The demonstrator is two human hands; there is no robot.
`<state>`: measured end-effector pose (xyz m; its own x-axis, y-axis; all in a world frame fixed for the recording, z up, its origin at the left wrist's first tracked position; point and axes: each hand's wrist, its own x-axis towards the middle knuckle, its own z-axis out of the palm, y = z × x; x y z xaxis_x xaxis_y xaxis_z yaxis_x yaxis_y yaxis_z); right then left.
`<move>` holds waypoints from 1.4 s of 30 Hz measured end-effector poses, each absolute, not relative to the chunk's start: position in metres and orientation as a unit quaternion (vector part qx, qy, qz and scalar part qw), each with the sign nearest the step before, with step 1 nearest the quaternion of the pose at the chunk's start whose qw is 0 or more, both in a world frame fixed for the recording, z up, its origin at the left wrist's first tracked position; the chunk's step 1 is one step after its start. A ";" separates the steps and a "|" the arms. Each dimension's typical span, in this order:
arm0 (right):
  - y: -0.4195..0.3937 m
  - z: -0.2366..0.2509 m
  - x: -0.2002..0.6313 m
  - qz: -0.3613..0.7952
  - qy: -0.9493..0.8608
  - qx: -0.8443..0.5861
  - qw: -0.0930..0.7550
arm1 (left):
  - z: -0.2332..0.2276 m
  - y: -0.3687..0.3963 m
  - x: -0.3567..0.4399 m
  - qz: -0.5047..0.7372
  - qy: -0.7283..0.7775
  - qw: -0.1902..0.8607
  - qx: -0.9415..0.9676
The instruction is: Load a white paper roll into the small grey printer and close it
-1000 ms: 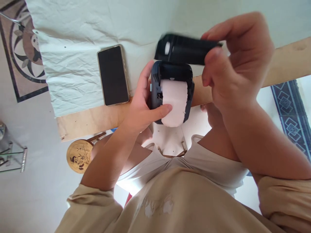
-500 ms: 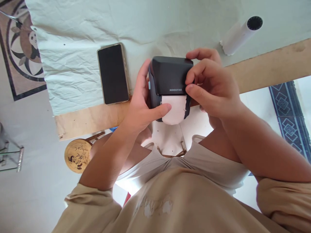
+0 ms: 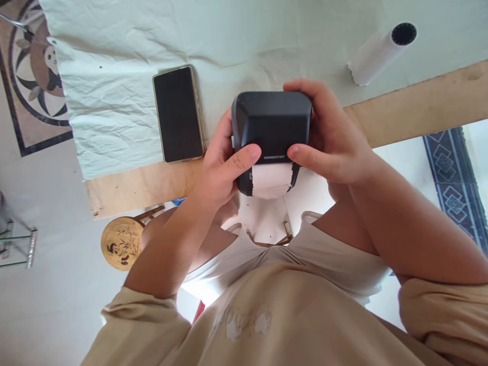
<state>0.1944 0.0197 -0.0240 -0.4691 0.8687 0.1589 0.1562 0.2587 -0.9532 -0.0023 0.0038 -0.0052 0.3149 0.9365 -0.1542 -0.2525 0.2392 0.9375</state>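
While both thumbs press on the dark lid, the small black label printer [image 3: 271, 122] sits clasped between two hands just past the near edge of the bench [image 3: 419, 109], held up in the air over the person's lap. Left hand [image 3: 221, 168] is closed around the printer's left side, fingers wrapped behind the body, thumb laid flat across the front lip of the lid. Right hand [image 3: 330, 140] is closed on the right side the same way, fingers curled over the top back corner, thumb tip on the lid's front edge beside the printed brand name. A white paper strip [image 3: 271, 182] pokes out of the slot under the lid, between the two thumbs, its end rounded and a bit ragged. On the bench, a pale crumpled cloth [image 3: 125, 76] covers most of the surface, with bare wood showing along the near edge. A phone [image 3: 178, 114] with a dark screen lies flat on the cloth near that near edge, just to the left of the left hand, not touching it. Toward the far right of the bench a white paper roll [image 3: 379, 53] lies on its side on the cloth, dark core end facing up and right, well apart from the hands
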 end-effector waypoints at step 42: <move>0.015 0.018 0.175 0.202 -0.649 -0.454 0.576 | -0.010 0.013 -0.002 0.442 0.332 0.750 0.364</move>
